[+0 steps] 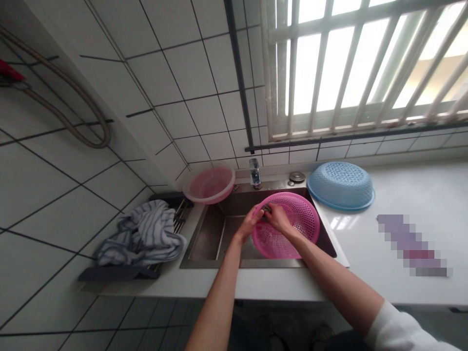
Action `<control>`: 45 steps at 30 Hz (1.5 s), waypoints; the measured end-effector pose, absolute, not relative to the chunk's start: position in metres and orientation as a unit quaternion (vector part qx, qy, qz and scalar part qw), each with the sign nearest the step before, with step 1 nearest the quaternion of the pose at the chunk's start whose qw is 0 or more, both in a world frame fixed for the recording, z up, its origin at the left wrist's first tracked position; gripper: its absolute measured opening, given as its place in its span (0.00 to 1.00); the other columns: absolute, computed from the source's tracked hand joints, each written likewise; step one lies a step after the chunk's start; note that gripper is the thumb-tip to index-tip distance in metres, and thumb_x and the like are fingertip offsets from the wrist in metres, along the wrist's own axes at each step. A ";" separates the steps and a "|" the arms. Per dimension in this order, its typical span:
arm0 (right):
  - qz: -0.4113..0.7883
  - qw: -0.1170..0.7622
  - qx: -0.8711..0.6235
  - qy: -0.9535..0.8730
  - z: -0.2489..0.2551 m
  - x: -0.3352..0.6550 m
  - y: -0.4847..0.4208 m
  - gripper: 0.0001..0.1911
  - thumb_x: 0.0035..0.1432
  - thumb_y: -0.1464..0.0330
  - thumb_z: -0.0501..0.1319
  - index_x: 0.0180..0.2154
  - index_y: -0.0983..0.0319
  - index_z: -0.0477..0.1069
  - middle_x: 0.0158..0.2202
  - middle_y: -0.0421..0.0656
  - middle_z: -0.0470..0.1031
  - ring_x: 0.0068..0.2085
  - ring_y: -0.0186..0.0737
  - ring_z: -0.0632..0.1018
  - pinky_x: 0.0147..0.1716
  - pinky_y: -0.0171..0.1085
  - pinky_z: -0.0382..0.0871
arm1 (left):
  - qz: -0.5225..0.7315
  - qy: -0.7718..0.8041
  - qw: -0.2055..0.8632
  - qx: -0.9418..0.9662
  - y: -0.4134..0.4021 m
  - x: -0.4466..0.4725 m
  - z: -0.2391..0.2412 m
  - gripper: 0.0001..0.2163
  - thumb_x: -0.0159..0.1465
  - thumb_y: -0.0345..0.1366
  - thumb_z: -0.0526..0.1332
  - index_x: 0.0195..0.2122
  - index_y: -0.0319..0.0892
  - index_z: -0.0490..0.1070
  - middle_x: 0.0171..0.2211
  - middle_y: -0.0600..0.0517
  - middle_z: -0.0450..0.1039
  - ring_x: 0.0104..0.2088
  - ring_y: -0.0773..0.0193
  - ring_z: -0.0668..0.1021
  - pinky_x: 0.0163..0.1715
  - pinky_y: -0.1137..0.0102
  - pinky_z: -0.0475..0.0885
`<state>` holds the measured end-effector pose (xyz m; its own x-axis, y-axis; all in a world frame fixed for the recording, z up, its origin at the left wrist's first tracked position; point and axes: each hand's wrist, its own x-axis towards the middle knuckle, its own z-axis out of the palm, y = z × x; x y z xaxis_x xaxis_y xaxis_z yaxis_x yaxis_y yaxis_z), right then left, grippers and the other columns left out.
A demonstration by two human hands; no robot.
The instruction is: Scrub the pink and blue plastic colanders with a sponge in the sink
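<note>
A pink perforated basket (296, 226) is tilted over the steel sink (208, 239), its open side facing me. My left hand (249, 223) grips the basket's left rim, fingers curled round it. My right hand (278, 218) is inside the basket near the same rim, fingers closed on a small dark thing that I cannot make out. Both hands nearly touch.
A pale pink bowl (209, 184) leans at the sink's back left. The tap (255, 172) stands behind the sink. A blue perforated basket (341, 185) lies upside down on the white counter (402, 204). A striped towel (144, 234) lies on a dark rack (117, 274) to the left.
</note>
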<state>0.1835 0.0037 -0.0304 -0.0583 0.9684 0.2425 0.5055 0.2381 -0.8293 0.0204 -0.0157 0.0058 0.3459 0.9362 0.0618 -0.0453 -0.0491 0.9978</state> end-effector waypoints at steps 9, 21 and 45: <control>0.308 0.343 -0.489 -0.741 -0.037 0.179 0.000 0.08 0.57 0.74 0.63 0.37 0.61 0.80 0.35 0.48 0.83 0.32 0.44 0.78 0.35 0.37 0.65 | 0.417 0.380 0.557 0.609 -0.014 0.020 0.003 0.27 0.63 0.53 0.69 0.59 0.46 0.75 0.62 0.44 0.74 0.64 0.48 0.73 0.68 0.56 0.61; 0.376 0.380 -0.452 -0.714 -0.028 0.178 -0.001 0.08 0.56 0.73 0.62 0.37 0.62 0.79 0.38 0.47 0.84 0.35 0.44 0.79 0.36 0.35 0.68 | 0.429 0.384 0.547 0.608 -0.009 0.017 -0.002 0.27 0.64 0.55 0.67 0.61 0.47 0.74 0.62 0.45 0.74 0.62 0.49 0.73 0.67 0.54 0.61; 0.453 0.491 -0.375 -0.643 -0.019 0.180 0.003 0.09 0.56 0.62 0.60 0.34 0.61 0.71 0.33 0.43 0.77 0.33 0.40 0.73 0.34 0.36 0.66 | 0.446 0.401 0.562 0.569 -0.008 0.016 -0.005 0.28 0.65 0.56 0.66 0.61 0.46 0.74 0.63 0.44 0.73 0.64 0.47 0.72 0.66 0.55 0.62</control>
